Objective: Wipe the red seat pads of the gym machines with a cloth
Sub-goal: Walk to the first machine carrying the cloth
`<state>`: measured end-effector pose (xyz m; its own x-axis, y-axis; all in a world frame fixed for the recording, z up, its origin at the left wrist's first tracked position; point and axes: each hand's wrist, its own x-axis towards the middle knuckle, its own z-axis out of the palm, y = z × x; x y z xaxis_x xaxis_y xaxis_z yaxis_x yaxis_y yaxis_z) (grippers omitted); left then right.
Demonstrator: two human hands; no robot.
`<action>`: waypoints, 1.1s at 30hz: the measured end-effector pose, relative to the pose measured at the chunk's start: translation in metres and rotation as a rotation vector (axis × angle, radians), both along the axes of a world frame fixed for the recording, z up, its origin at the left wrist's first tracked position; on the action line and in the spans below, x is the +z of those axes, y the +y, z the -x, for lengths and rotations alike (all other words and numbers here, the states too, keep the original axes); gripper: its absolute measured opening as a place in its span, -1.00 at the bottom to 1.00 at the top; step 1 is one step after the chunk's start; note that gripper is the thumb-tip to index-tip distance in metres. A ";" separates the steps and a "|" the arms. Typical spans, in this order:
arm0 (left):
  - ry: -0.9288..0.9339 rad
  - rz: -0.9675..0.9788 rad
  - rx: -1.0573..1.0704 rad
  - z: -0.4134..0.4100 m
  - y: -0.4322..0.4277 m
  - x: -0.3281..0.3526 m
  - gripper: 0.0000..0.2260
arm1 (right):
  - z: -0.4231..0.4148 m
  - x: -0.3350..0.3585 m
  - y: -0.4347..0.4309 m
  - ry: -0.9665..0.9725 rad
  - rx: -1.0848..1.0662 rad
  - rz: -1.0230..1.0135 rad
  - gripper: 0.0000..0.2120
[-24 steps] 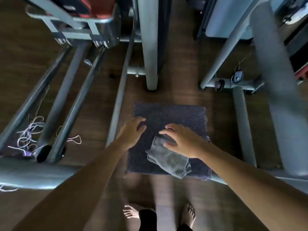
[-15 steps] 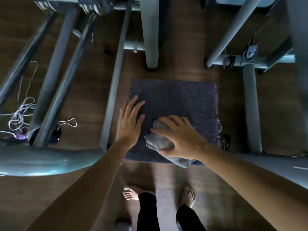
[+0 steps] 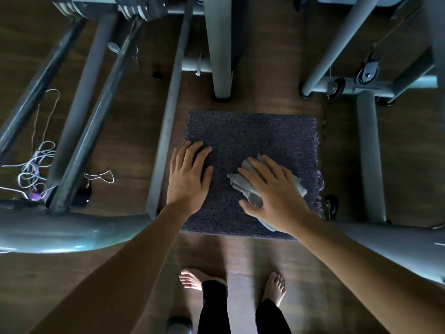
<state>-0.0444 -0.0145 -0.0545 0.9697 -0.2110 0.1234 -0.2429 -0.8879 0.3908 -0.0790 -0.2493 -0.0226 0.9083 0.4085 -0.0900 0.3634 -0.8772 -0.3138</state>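
Note:
A dark, carpet-textured square pad (image 3: 265, 133) sits low between grey machine frames. My left hand (image 3: 190, 174) rests flat on its left part, fingers straight. To the right, my right hand (image 3: 274, 191) presses a crumpled grey cloth (image 3: 238, 183) onto the pad with its fingers spread over it. Cloth ends stick out past the fingertips and beside the wrist. No red seat pad is in view.
A grey upright post (image 3: 220, 56) stands behind the pad. Slanted tubes (image 3: 96, 112) and a thick bar (image 3: 48, 231) lie to the left, another tube (image 3: 369, 153) and a pulley (image 3: 367, 73) to the right. Loose white cord (image 3: 33, 165) lies on the wooden floor. My bare feet (image 3: 192, 280) are below.
My right hand slid the cloth up and to the right across the pad and its fingers spread flatter. My left hand flattened on the pad's left part. The red pad left the view at the top.

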 end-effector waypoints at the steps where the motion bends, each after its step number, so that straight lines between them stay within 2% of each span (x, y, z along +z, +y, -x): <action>1: -0.007 -0.002 -0.026 0.000 0.000 0.000 -0.61 | 0.001 -0.001 0.001 0.001 0.003 0.005 -0.41; 5: 0.030 -0.051 -0.040 0.000 -0.003 0.004 -0.58 | -0.003 0.002 0.001 0.013 0.028 -0.007 -0.55; 8: 0.118 -0.090 -0.034 -0.002 -0.005 0.022 -0.57 | -0.007 0.025 -0.002 0.148 0.001 0.020 -0.58; 10: 0.252 -0.115 -0.013 -0.003 -0.008 0.043 -0.59 | -0.012 0.048 -0.008 0.270 -0.051 0.030 -0.65; 13: 0.497 -0.173 -0.005 -0.005 -0.018 0.089 -0.72 | -0.018 0.091 -0.021 0.375 -0.103 0.040 -0.89; 16: 0.614 -0.222 -0.021 0.001 -0.031 0.141 -0.75 | -0.018 0.147 -0.038 0.443 -0.137 0.028 -0.69; 19: 0.558 -0.226 -0.050 0.013 -0.040 0.195 -0.74 | -0.011 0.205 -0.053 0.402 -0.190 0.016 -0.66; 25: 0.414 -0.246 -0.132 0.030 -0.050 0.294 -0.75 | 0.037 0.292 -0.075 0.265 -0.434 -0.037 -0.66; 30: 0.294 -0.187 -0.288 0.047 -0.056 0.340 -0.76 | 0.089 0.323 -0.076 0.228 -0.627 -0.102 -0.74; 33: 0.236 -0.174 -0.427 0.052 -0.061 0.348 -0.71 | 0.121 0.328 -0.069 0.222 -0.730 -0.153 -0.66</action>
<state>-0.0961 -0.0759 0.2940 0.7896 -0.5922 -0.1606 -0.5211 -0.7854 0.3340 -0.1999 -0.3186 0.3057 0.9192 -0.2641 -0.2920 -0.3755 -0.8109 -0.4488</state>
